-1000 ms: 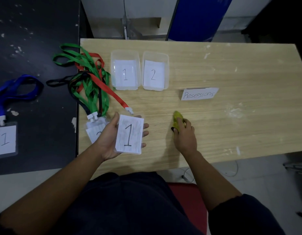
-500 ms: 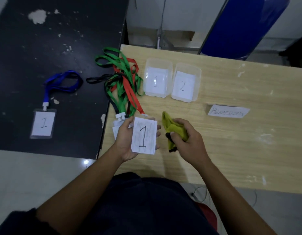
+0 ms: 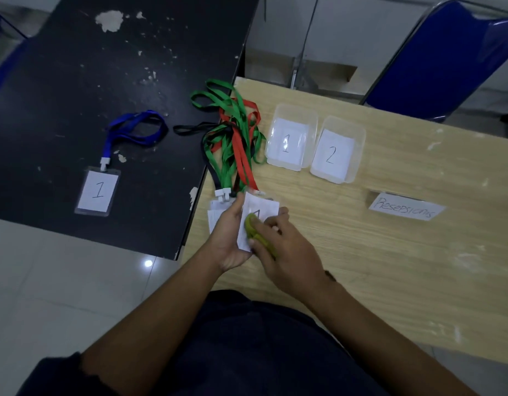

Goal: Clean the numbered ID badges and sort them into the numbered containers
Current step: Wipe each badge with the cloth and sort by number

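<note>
- The left hand (image 3: 228,241) cradles the badge marked 1 (image 3: 261,210) from beneath, just above the near-left corner of the wooden worktop (image 3: 390,281). Its fingers are curled round the card's edges, with the thumb on the left side.
- The right hand (image 3: 287,252) has its fingers bunched on a yellow-green cloth (image 3: 254,231) and presses it onto the badge's face.
- To wipe well, the palm should lie flat behind the card so it does not bend. Strokes should cover the whole face, corners included.
- The tangled lanyards (image 3: 233,138) lie just beyond the badge, so the cloth is best kept away from them.
- The digit reads 1, so I judge container 1 (image 3: 290,138) the target. It is the left of two clear tubs and stands beside container 2 (image 3: 335,151).
- More badges (image 3: 215,214) lie stacked beside the left hand, apparently not yet cleaned.
- The wood is pale and scuffed, and carries a paper sign (image 3: 404,207) to the right.
- A chipped black worktop (image 3: 75,67) adjoins on the left, with a blue-lanyard badge (image 3: 97,191) marked 1 on it.
- A blue chair (image 3: 447,58) stands behind, the floor (image 3: 47,281) is pale tile, and the light is dim.
</note>
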Demonstrator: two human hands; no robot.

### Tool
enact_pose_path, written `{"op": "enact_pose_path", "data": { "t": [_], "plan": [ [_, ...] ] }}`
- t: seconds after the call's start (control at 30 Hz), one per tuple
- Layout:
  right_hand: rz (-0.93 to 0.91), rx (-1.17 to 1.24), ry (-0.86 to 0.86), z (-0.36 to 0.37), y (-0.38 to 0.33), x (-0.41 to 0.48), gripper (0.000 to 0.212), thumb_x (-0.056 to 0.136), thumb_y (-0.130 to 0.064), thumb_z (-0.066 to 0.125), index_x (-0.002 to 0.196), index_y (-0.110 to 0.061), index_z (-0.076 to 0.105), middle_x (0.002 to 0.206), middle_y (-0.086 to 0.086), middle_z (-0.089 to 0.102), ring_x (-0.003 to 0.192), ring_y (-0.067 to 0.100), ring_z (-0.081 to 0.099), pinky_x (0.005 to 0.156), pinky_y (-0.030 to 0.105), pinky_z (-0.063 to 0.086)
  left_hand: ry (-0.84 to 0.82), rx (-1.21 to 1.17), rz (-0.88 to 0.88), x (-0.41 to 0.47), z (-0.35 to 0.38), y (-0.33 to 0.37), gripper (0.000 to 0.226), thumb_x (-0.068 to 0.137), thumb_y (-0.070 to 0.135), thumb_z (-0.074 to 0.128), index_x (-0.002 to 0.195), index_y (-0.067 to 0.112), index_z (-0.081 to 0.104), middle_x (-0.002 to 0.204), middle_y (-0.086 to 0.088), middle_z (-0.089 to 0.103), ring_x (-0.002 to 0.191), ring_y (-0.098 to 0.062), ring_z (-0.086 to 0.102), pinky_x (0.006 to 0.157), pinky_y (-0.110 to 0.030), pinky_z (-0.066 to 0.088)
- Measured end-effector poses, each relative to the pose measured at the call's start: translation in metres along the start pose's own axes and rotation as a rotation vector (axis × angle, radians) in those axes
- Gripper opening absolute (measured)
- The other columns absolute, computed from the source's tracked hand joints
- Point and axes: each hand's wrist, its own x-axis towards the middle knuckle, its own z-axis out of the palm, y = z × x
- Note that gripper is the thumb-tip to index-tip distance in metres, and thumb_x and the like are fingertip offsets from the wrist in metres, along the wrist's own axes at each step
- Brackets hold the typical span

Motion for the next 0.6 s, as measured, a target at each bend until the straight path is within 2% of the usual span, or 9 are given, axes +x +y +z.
{"op": "enact_pose_path", "data": {
  "t": [0.07,0.13,0.23,0.3,0.37,0.4,0.47,0.53,0.6],
  "plan": [
    [-0.096,-0.055,-0.064,0.001,-0.005,-0.009,0.042,0.098,-0.038,0.049,0.139,-0.024,0.05,0.106,0.002,0.05,0.079,0.017,0.052,0.048,0.033,0.047,0.012,-0.032,0.006,0.001,-0.004,0.0,0.078,0.096,0.062,0.033,0.142,0.001,0.047,0.142,-0.019,0.054,0.134,-0.03,0.049,0.113,-0.04,0.037],
    [-0.121,-0.14,-0.058,-0.006,0.003,-0.004,0.041,0.097,-0.034,0.054,0.136,-0.023,0.053,0.104,0.005,0.052,0.076,0.021,0.053,0.044,0.032,0.045,0.018,-0.007,0.011,0.001,-0.006,-0.002,0.077,0.096,0.063,0.033,0.14,0.003,0.052,0.141,-0.018,0.055,0.13,-0.031,0.052,0.114,-0.044,0.034],
    [0.059,-0.213,0.025,-0.015,0.016,0.017,0.04,0.099,-0.031,0.053,0.138,-0.021,0.053,0.11,0.009,0.051,0.077,0.026,0.053,0.046,0.033,0.044,0.012,0.057,0.045,-0.001,0.001,-0.001,0.062,0.086,0.061,0.048,0.121,0.013,0.069,0.124,-0.013,0.063,0.106,-0.028,0.062,0.097,-0.044,0.049],
    [0.158,-0.138,0.061,-0.012,0.013,0.023,0.04,0.101,-0.034,0.047,0.14,-0.024,0.051,0.111,0.005,0.049,0.079,0.022,0.053,0.051,0.03,0.04,0.005,0.06,0.055,-0.002,0.007,0.0,0.061,0.084,0.059,0.052,0.123,0.015,0.067,0.125,-0.012,0.06,0.105,-0.027,0.061,0.095,-0.044,0.049],
    [0.1,0.019,0.054,-0.004,-0.001,0.018,0.04,0.1,-0.034,0.048,0.14,-0.025,0.051,0.108,0.002,0.048,0.078,0.019,0.053,0.052,0.03,0.043,0.023,0.048,0.038,-0.002,0.01,0.002,0.067,0.089,0.063,0.045,0.13,0.013,0.063,0.133,-0.011,0.059,0.115,-0.026,0.061,0.098,-0.042,0.048],
    [0.025,0.081,0.026,-0.001,-0.009,0.011,0.041,0.1,-0.034,0.048,0.14,-0.024,0.051,0.107,0.001,0.048,0.076,0.017,0.053,0.052,0.03,0.044,0.02,0.013,0.03,-0.001,0.008,0.003,0.071,0.093,0.064,0.039,0.137,0.01,0.057,0.138,-0.014,0.057,0.123,-0.028,0.059,0.104,-0.04,0.045],
    [-0.094,0.083,-0.066,0.0,-0.014,0.0,0.043,0.1,-0.038,0.045,0.14,-0.026,0.049,0.105,-0.002,0.047,0.074,0.013,0.05,0.05,0.029,0.043,0.014,-0.039,0.043,-0.002,0.002,0.004,0.074,0.099,0.06,0.031,0.145,0.005,0.045,0.143,-0.02,0.053,0.131,-0.032,0.052,0.114,-0.04,0.036],
    [-0.111,-0.025,-0.09,-0.005,-0.003,0.005,0.043,0.1,-0.039,0.044,0.141,-0.027,0.048,0.106,-0.003,0.047,0.072,0.014,0.049,0.049,0.03,0.043,0.007,-0.036,0.036,-0.007,-0.001,0.003,0.07,0.099,0.059,0.033,0.142,0.006,0.05,0.14,-0.018,0.056,0.128,-0.032,0.054,0.112,-0.043,0.038],
    [0.004,-0.112,-0.035,-0.012,0.008,0.02,0.042,0.101,-0.036,0.046,0.141,-0.025,0.05,0.108,0.001,0.048,0.072,0.02,0.051,0.049,0.032,0.042,-0.015,-0.004,0.038,-0.011,0.0,0.003,0.061,0.094,0.055,0.04,0.134,0.012,0.057,0.13,-0.013,0.06,0.115,-0.029,0.059,0.104,-0.045,0.043]
  ]
}}
